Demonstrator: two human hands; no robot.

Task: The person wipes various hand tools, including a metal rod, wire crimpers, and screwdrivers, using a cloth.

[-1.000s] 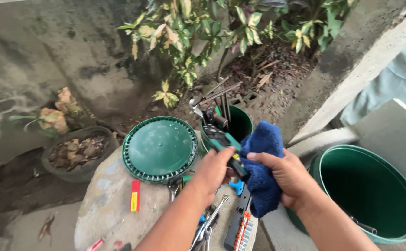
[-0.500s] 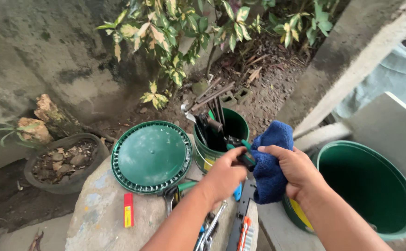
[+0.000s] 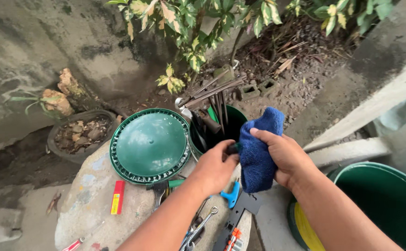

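Note:
My right hand [image 3: 286, 155] grips a blue cloth [image 3: 257, 151] bunched in front of a small green bucket [image 3: 233, 125] full of metal tools [image 3: 212, 100]. My left hand [image 3: 214, 167] is closed on a dark tool handle [image 3: 233, 148] that disappears into the cloth. Both hands meet just over the bucket's near rim. The part of the tool inside the cloth is hidden.
A round green lid [image 3: 149, 145] lies on a stone slab [image 3: 91, 195], with a red and yellow utility knife [image 3: 117, 197], wrenches [image 3: 203, 225] and a blue-handled tool [image 3: 231, 195]. A large green bucket [image 3: 384, 204] stands at the right, a pot of stones [image 3: 80, 135] at the left.
The view has shifted and closed in on the hands. Both hands stay together at the bucket, the cloth still wrapped over the tool.

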